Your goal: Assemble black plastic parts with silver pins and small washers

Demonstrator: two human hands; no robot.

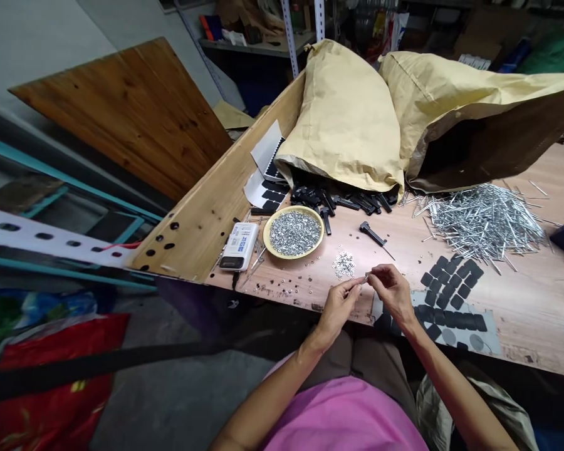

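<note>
My left hand and my right hand meet over the table's near edge. Both are closed, fingertips pinched close together around something small, perhaps metallic, too tiny to name. Just beyond them lies a small heap of little metal washers or nuts. Farther left, a yellow bowl is full of similar small metal pieces. A black plastic part with a thin metal rod rests beyond my right hand. Rows of black rounded pads lie on and around a grey sheet to the right.
A large pile of metal pins spreads at the right. Two yellow paper sacks stand behind, with black plastic parts at the mouth of one. A white device with a cable sits by the wooden side board.
</note>
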